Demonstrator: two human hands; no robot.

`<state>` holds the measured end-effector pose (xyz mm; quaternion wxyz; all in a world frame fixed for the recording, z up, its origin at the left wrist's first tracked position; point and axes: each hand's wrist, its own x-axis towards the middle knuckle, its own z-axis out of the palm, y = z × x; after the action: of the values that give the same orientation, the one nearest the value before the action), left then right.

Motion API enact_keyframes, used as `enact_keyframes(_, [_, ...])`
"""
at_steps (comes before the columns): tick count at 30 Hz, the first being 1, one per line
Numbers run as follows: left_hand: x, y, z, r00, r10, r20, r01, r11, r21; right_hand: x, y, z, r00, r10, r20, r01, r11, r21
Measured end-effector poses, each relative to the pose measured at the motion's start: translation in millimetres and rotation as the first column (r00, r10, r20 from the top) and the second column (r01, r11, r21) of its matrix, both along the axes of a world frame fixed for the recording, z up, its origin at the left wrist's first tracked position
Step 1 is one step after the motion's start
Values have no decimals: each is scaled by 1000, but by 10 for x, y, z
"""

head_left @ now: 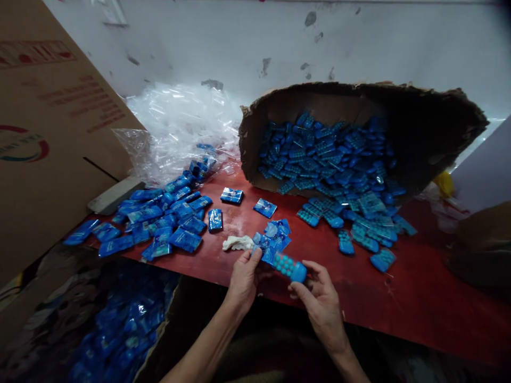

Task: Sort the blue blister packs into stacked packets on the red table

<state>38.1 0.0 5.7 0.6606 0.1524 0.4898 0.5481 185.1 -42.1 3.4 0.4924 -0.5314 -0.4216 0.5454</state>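
Note:
Between my hands, over the front edge of the red table, is a clear container [284, 264] of turquoise balls with a blue cap. My left hand [244, 276] pinches a blue printed card [266, 255] at the container's left end. The fingers of my right hand [319, 292] are closed round the blue cap at the other end. Just behind the container lie loose blue cards [282, 229], with a crumpled white cloth [238, 243] to their left. Small stacks of blue cards [231, 196] rest farther back.
A torn cardboard box [251, 175] on its side spills filled containers [319, 154] onto the red table [331, 287]. Left are blue packs [147, 213] and clear plastic sleeves [187, 111]. A large carton [51, 117] stands far left; more blue packs [128, 324] lie below the table.

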Motion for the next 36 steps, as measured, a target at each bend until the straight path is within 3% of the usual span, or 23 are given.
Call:
enact_keyframes(8, [-68,21,-44,997,-2,-81,11,994,109,-19,19,60,1000,5,-26,-5,1000,5])
enact_keyframes(16, [-45,38,-8,1000,25,16,-26,999,43,31,1,-22,970,9,242,-42,990,133])
enact_keyframes(23, [-58,32,17,999,49,-16,-48,995,87,37,16,13,961,43,274,-84,986,141])
enact_keyframes(27, [-68,31,14,997,69,-28,-66,992,105,24,16,10,972,59,229,-76,995,67])
enact_keyframes(32, [-64,21,-11,995,44,-88,-32,991,129,-47,6,30,998,9,60,-12,998,55])
enact_keyframes(36, [-53,38,37,998,52,-45,-48,994,97,-104,-21,28,1000,-8,-27,9,999,47])
